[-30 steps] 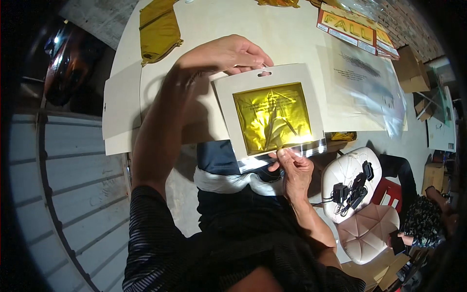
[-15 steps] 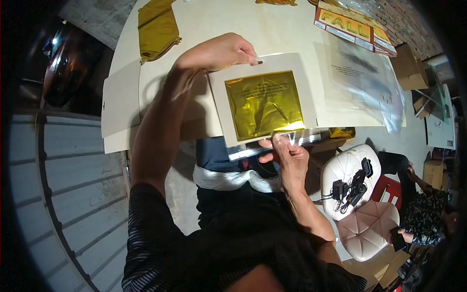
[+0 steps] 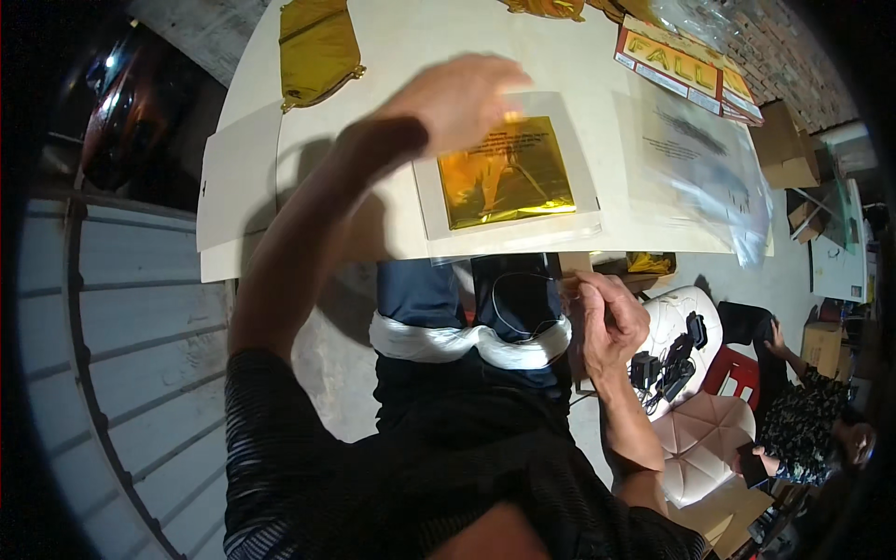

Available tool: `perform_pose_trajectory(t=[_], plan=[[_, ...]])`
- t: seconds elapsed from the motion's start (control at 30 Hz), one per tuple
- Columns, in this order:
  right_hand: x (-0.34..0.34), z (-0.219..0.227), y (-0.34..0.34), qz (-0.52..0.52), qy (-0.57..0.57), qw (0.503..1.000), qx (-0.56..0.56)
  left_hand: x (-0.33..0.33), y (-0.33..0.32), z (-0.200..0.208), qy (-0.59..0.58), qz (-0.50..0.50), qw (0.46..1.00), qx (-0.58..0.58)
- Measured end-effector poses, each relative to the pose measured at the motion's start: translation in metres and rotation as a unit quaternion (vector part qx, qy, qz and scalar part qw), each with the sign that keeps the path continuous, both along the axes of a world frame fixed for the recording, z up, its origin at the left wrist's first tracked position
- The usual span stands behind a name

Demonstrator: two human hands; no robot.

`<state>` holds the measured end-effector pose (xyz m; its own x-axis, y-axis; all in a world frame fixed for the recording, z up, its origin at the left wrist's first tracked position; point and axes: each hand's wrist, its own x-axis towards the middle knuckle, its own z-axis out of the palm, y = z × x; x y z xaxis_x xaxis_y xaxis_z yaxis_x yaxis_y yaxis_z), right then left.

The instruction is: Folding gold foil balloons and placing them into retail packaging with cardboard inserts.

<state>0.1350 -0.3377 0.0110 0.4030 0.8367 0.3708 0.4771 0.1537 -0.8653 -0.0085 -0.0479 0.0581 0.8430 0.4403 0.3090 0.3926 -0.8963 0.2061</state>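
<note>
Lowered from between two bare hands, the gold foil packet [image 3: 509, 182] now lies on the bench [image 3: 411, 37], close to the near edge, and the right hand [image 3: 611, 317] has dropped away from its bottom border to over the person's lap. That right hand is nearly closed, thumb and fingertips pinched together, apparently on a thin thread [image 3: 494, 303] that loops out to its left. Left hand [image 3: 467, 98]: blurred, held over the packet's top edge with the fingers loosely stretched; from where I stand I cannot tell whether it touches or grips anything.

The packet is a shiny square within a pale border and a clear plastic sleeve. It looks very light, flat and slippery, the foil soft and easily creased, the border a little stiffer. I judge the best hold to be a pinch on the border, at the top or a side, rather than on the foil. The thread looks fine and limp, best pinched near its end.

Farther out, a white skein [image 3: 420, 343] drapes across the lap, clear sleeves [image 3: 700, 149] lie to the right, and a flat gold foil piece [image 3: 319, 56] lies at upper left.
</note>
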Motion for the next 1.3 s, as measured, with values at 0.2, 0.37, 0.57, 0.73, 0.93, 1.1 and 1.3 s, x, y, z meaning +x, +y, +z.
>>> perform_pose_trajectory(t=[0.2,0.37,0.57,0.73,0.93,1.1,1.3], plan=[[0.043,0.019,0.028,-0.022,-0.184,0.982,0.033,0.004,-0.063,-0.014,0.110,-0.186,0.974,0.063],[0.091,0.059,0.078,-0.074,-0.127,0.989,-0.008,0.003,-0.069,-0.020,0.122,-0.204,0.971,0.006],[0.171,0.080,0.156,-0.096,-0.290,0.952,-0.031,0.006,-0.068,-0.025,0.133,-0.202,0.970,-0.001],[0.273,0.116,0.275,-0.123,-0.473,0.872,0.014,0.004,-0.070,-0.024,0.149,-0.181,0.972,-0.006],[0.428,0.091,0.406,-0.092,-0.536,0.828,-0.134,0.002,-0.056,0.008,-0.021,-0.193,0.970,-0.145],[0.456,0.064,0.462,-0.186,-0.549,0.767,-0.274,-0.007,-0.027,-0.005,-0.092,-0.081,0.983,-0.139],[0.479,0.045,0.467,-0.179,-0.532,0.731,-0.388,-0.007,-0.021,-0.012,-0.171,-0.059,0.973,-0.140]])
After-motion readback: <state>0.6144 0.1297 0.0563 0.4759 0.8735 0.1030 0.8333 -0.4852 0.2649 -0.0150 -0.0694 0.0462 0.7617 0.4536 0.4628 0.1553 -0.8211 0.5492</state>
